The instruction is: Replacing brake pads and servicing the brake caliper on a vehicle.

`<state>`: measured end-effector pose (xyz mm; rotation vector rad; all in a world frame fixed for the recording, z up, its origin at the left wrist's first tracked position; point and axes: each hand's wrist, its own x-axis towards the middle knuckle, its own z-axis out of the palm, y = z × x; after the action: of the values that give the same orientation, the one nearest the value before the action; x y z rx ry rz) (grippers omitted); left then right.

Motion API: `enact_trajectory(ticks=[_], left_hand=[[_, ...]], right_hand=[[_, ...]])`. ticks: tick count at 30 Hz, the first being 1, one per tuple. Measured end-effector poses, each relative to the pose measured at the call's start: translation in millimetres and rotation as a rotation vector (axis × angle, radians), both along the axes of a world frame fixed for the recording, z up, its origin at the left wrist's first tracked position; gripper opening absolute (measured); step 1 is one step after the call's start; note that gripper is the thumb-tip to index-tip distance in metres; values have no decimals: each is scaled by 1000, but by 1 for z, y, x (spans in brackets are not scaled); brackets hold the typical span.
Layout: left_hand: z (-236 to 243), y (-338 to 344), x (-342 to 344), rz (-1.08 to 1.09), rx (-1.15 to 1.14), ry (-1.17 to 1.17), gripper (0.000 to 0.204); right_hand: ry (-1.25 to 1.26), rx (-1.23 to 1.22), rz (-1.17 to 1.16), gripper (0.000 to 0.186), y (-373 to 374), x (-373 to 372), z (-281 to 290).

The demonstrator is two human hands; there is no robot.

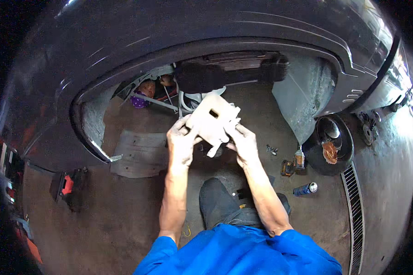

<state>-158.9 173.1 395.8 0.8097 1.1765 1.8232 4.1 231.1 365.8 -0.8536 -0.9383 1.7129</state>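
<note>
Brown floor (pixel 101 206) is spreading beneath a dark car body (pixel 137 32), whose wheel arch is curving over the workspace. Both hands are gripping a pale, blocky part (pixel 205 123) in front of the arch: the left hand (pixel 180 143) is holding its left edge, and the right hand (pixel 244 145) is pinching its right side with curled fingers. Glare is washing out much of the part, though a dark slot is showing in its face. On the right, a round black tub (pixel 315 155) is sitting on the floor, containing a crumpled-looking brown thing (pixel 329 153) and a shiny, rounded piece (pixel 330 128); their exact kind is staying unclear. Near the tub, a blue spray can (pixel 304 189) is lying on its side, its contents hidden. Small metal pieces (pixel 272 150) are lying left of the tub.
</note>
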Motion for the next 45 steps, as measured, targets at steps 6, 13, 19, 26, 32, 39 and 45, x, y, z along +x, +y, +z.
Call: enact_trajectory(ticks=[6,13,19,26,32,39,45], left_hand=[[20,-7,68,91,126,146,38],[24,21,133,8,225,9,59],[21,68,160,95,154,-90,68],[-1,125,183,86,245,-158,65],[2,164,191,77,135,-164,59],[0,181,189,-118,219,-489,57],[-26,196,184,-188,176,-399,51]], right_hand=[[-100,-44,19,31,22,29,5],[94,-77,339,49,98,64,3],[98,24,353,42,160,72,5],[-160,24,548,58,232,92,1],[-635,120,764,95,303,83,25],[-515,346,1037,78,319,68,58],[-644,486,959,81,321,68,32]])
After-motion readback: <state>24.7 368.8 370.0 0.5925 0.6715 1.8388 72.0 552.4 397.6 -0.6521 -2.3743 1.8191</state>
